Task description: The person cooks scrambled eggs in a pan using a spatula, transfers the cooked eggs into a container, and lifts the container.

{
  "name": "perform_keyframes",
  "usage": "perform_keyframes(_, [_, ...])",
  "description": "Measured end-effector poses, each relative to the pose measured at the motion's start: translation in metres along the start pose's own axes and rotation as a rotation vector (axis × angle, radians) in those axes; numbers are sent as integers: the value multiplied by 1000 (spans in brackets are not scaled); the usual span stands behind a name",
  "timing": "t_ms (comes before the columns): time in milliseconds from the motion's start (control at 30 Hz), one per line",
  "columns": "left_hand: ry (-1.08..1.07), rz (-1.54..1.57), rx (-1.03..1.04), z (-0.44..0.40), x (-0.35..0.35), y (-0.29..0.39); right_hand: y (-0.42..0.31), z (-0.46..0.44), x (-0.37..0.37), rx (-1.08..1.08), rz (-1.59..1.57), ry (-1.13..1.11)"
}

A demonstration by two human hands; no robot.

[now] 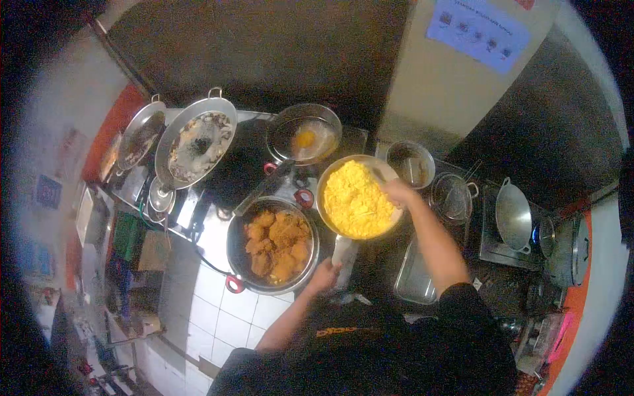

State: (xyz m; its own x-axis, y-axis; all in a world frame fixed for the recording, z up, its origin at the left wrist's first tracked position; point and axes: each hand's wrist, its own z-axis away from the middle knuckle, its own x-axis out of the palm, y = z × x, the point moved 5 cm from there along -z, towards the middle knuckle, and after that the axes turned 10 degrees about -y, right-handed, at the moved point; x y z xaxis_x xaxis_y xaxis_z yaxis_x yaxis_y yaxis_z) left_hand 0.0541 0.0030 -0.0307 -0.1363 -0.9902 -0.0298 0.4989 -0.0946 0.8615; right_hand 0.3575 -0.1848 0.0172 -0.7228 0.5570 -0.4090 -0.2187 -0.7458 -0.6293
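Observation:
My left hand (325,274) is closed round the pale handle of a frying pan (399,221). Yellow scrambled egg (356,198) fills most of that pan. Over the pan's right side, my right hand (399,193) is closed on a greyish utensil (379,174) that reaches toward the egg; its exact kind is hard to make out. Left of the pan stands a round pot (232,254) holding several browned fried pieces (277,244). Behind them sits another frying pan (271,142) with an egg yolk in pale liquid (310,140).
Two large woks (198,142) (142,132) stand at the back left. On the right are a metal bowl (428,162), a strainer (452,198), a rectangular metal tray (409,277), another wok (514,218) and a lit blue flame (545,236). A printed sheet (477,33) hangs on the wall.

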Motion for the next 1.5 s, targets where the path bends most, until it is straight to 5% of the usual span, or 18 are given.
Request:
perform_keyframes(100, [-112,104,-76,8,0,17,-35,38,8,8,-205,-204])
perform_keyframes(167, [-123,156,-17,5,2,12,-49,53,10,-172,465,-199])
perform_keyframes(233, [-122,223,-100,9,4,25,-76,110,22,-279,557,-147])
perform_keyframes(300, [-141,252,-115,9,1,20,-68,128,50,-159,804,-146])
perform_keyframes(433, [-203,207,-95,9,-2,23,-40,121,88,-431,598,147])
perform_keyframes(500, [-269,188,-98,13,-3,37,-43,107,76,-322,510,243])
perform_keyframes(767, [-304,419,-166,11,-5,11,-89,175,-1,-312,999,-122])
perform_keyframes(900, [-209,451,-102,10,-7,16,-72,204,12,-220,946,-292])
perform_keyframes(1033, [-91,166,-89,7,-18,15,-39,174,24,1,914,-300])
perform_keyframes(1100, [-67,175,-172,8,-24,9,-26,150,18,-214,692,-189])
perform_keyframes(1133, [-6,73,-75,10,-33,23,-44,150,9,-245,667,-229])
perform_keyframes(1167, [-61,13,-229,12,-38,24,-55,152,-7,-129,681,-336])
perform_keyframes(1200, [-29,-50,-188,9,-42,21,-66,149,-26,-273,790,-352])
perform_keyframes(1300, [4,-137,-182,7,-48,28,-101,142,-58,-108,1005,-613])
perform_keyframes(1433, [-15,-109,-189,0,-47,10,-78,98,-37,-226,936,-755])
perform_keyframes(1500, [-1,-193,-170,-2,-47,4,-82,81,-44,-41,860,-789])
